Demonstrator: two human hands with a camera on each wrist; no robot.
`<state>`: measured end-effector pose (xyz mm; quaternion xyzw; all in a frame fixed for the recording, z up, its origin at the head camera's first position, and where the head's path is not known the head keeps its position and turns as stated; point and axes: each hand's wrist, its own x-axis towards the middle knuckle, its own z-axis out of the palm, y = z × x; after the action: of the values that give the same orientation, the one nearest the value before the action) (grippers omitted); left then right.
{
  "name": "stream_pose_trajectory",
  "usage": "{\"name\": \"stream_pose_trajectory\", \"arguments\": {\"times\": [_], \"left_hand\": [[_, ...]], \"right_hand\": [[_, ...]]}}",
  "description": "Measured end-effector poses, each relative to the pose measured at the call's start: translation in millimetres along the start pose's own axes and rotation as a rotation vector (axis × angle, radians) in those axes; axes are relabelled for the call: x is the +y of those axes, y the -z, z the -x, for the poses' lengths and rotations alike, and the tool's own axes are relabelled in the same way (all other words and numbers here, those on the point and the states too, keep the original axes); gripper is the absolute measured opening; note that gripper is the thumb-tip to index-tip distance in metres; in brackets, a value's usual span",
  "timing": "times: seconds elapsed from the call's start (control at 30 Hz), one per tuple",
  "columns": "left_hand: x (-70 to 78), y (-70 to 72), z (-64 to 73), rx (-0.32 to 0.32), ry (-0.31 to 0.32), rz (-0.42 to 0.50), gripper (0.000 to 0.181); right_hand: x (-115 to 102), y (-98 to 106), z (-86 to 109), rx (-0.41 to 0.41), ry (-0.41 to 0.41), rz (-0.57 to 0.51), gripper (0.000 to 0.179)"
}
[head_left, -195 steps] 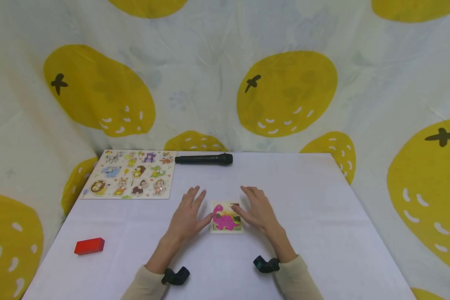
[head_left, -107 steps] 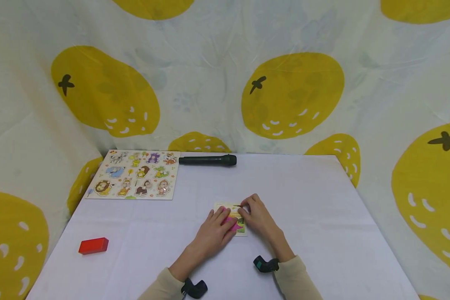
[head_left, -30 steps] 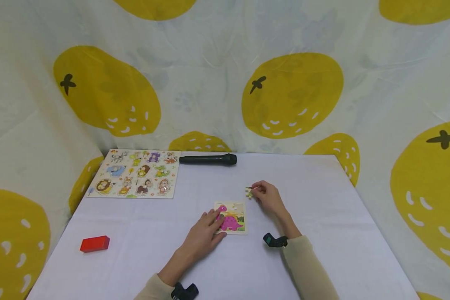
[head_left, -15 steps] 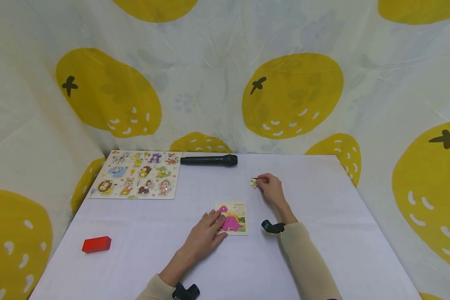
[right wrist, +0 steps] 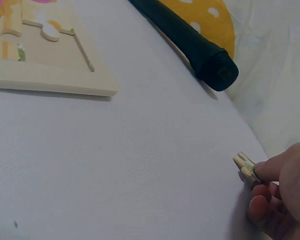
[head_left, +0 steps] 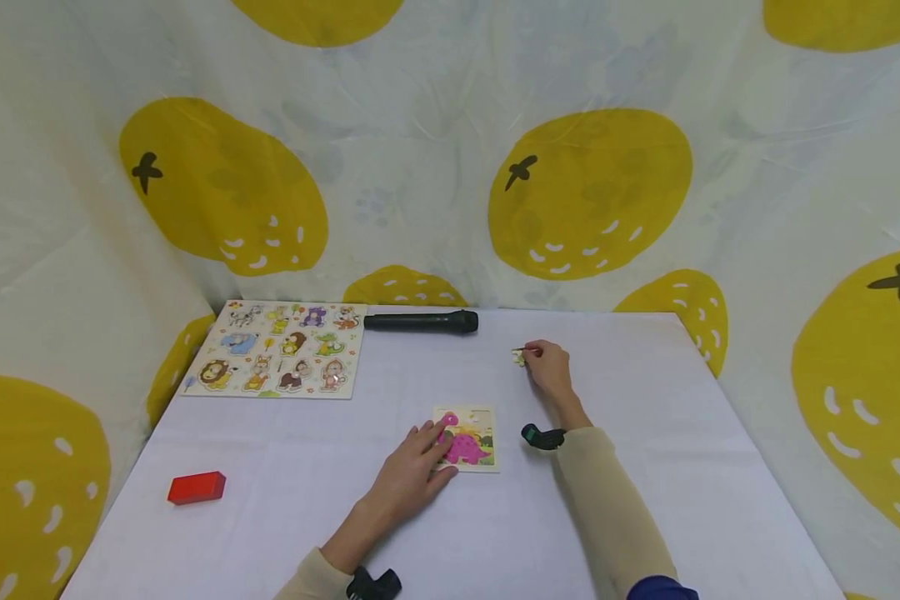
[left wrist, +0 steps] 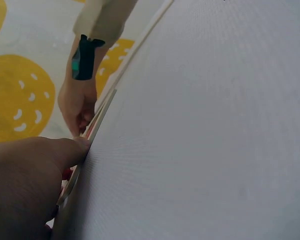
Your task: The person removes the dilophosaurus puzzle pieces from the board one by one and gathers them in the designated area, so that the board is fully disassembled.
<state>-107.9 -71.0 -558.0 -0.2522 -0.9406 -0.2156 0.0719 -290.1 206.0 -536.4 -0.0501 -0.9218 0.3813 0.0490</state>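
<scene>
A small jigsaw puzzle with a pink dinosaur lies in a pale wooden frame (head_left: 497,454) at the middle of the table. My left hand (head_left: 408,471) rests over its left side, fingers extended across the picture and the thumb at the near edge. In the right wrist view, a bare recess (right wrist: 65,52) shows in one corner of the frame. Beyond the puzzle, to the right, my right hand (head_left: 551,368) pinches a puzzle piece (right wrist: 243,165) between thumb and fingers, close over the white cloth. The fingers partly hide the piece.
An animal peg puzzle board (head_left: 270,354) lies at the back left, with a black microphone (head_left: 420,322) beside it along the back edge. A red block (head_left: 197,487) sits at the left. A fruit-patterned curtain (head_left: 420,167) hangs behind the table.
Both hands first hovered open by the puzzle. The left settled on it; the right took a piece from its upper right corner and carried it away to the back right.
</scene>
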Motion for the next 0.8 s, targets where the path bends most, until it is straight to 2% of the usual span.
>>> {"name": "stream_pose_trajectory", "arguments": {"times": [0.27, 0.43, 0.6, 0.8], "left_hand": [[-0.1, -1.6, -1.2, 0.022, -0.022, -0.014, 0.053], [0.8, -1.1, -2.1, 0.011, -0.020, -0.002, 0.052], [1.1, -0.3, -1.7, 0.013, -0.024, -0.008, 0.052], [-0.2, -0.4, -0.8, 0.035, -0.033, -0.026, 0.052]], "right_hand": [[-3, -1, 0.6, 0.038, 0.005, 0.070, 0.023], [-1, -1, 6.4, 0.068, 0.013, 0.040, 0.027], [-4, -2, 18.7, 0.075, 0.014, 0.024, 0.029], [-16, -3, 39.0, 0.040, 0.024, 0.009, 0.032]]}}
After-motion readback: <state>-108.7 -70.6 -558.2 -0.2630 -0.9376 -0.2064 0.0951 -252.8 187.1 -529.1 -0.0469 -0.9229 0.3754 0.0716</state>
